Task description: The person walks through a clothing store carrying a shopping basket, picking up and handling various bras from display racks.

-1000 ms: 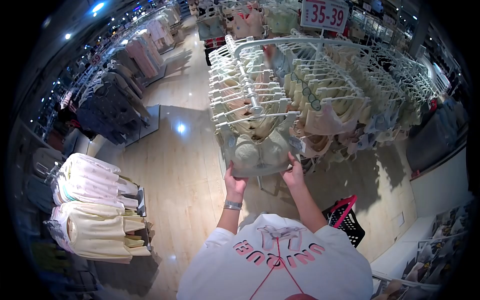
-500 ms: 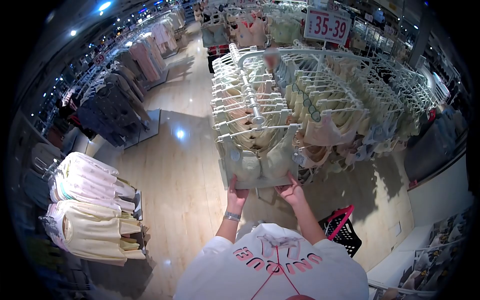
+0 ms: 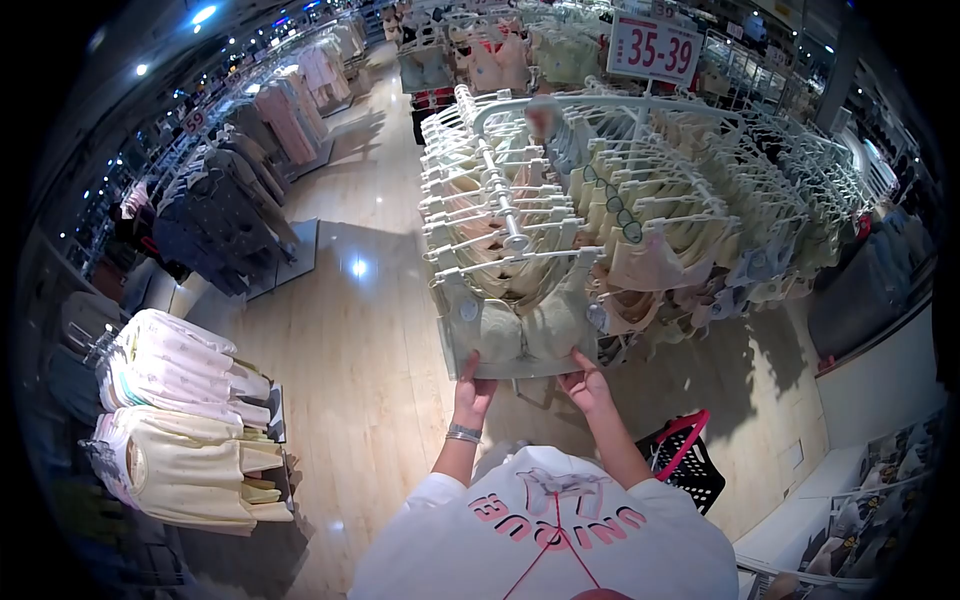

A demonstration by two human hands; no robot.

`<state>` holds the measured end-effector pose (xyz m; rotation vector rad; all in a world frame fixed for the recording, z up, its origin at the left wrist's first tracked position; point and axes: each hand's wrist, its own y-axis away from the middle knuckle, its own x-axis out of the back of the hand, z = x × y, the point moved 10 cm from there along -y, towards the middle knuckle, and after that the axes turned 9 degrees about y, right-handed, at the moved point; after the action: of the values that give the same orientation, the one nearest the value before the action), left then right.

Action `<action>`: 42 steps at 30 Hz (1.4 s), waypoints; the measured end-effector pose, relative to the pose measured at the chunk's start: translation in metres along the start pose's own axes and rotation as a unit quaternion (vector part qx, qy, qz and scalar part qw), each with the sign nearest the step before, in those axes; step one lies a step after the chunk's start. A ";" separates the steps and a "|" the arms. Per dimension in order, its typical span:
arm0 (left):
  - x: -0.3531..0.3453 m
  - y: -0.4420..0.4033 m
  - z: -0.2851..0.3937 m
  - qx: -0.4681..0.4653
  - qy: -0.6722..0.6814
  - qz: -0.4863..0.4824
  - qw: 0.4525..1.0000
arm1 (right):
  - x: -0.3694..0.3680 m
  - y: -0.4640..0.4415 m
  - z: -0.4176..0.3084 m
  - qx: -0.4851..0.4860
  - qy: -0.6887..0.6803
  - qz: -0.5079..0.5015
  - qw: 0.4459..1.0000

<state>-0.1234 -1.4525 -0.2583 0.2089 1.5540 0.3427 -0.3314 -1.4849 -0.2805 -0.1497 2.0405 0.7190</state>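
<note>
A pale green bra (image 3: pixel 550 328) hangs at the front end of a white rack, its straps clipped to a white hanger (image 3: pixel 480 267). My left hand (image 3: pixel 474 392) pinches the bra's lower band near its left corner, thumb on the front and fingers behind. At the band's right corner, my right hand (image 3: pixel 585 384) grips it the same way. The band is stretched between the two hands, with both cups facing me. A round pale tag (image 3: pixel 468 310) shows on the left side of the bra. Behind it, more bras hang in a dense row.
The white rack rail (image 3: pixel 500 190) runs away from me, under a price sign (image 3: pixel 653 48). A black basket (image 3: pixel 690 470) with a pink handle is at my right. Pale tops (image 3: pixel 190 460) hang at the left, beside the light floor (image 3: pixel 350 420). Dark garments (image 3: pixel 220 215) hang farther off.
Both thumbs have shifted slightly inward on the bra's lower band. The bra and its hanger stay in nearly the same place.
</note>
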 end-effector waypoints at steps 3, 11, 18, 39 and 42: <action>0.002 -0.001 0.001 0.003 -0.007 0.008 1.000 | 0.006 -0.001 0.003 0.004 -0.012 0.000 1.000; -0.003 0.000 -0.012 0.029 0.024 -0.026 0.999 | -0.020 0.009 0.008 -0.022 -0.068 -0.007 0.997; 0.011 0.000 -0.026 0.040 -0.011 -0.005 0.999 | -0.013 0.005 0.016 -0.003 -0.018 0.008 1.000; 0.126 -0.012 -0.065 0.259 -0.146 0.144 0.944 | 0.132 0.145 -0.119 0.414 0.578 0.423 0.561; 0.141 -0.014 -0.089 0.302 -0.186 0.186 0.916 | 0.083 0.229 -0.158 0.317 0.704 0.606 0.190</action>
<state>-0.2128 -1.4248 -0.3973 1.0080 1.1942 0.0943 -0.5803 -1.3687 -0.1874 2.6267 3.7345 0.1993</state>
